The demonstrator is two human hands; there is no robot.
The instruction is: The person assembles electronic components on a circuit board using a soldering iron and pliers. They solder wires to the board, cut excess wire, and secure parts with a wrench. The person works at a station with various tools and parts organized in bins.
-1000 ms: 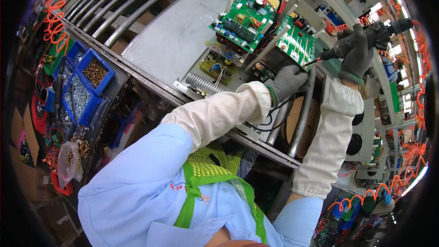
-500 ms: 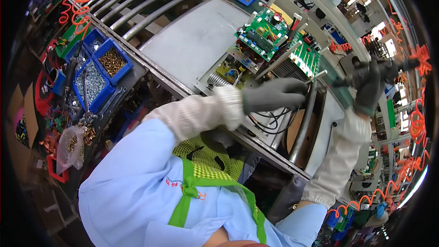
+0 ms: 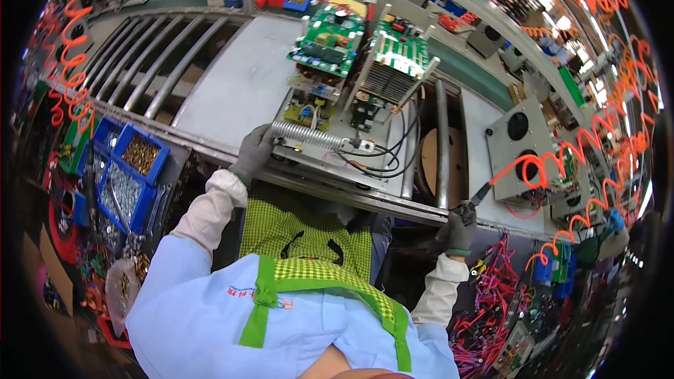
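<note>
In the frame's upper middle sits a circuit-board assembly [image 3: 386, 84]. The left hand [image 3: 254, 153] is at its near-left corner; I can't tell whether it grips. The right hand [image 3: 458, 228] grasps a hosed dark tool [image 3: 480, 193]. At left, blue bins [image 3: 149, 195] hold brass-coloured screws [image 3: 140, 153] and silvery hardware [image 3: 121, 193].

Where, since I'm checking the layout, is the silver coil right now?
In the head view, the silver coil lies slightly left of centre, just right of the left hand and on the near side of the yellowish circuit board.
</note>
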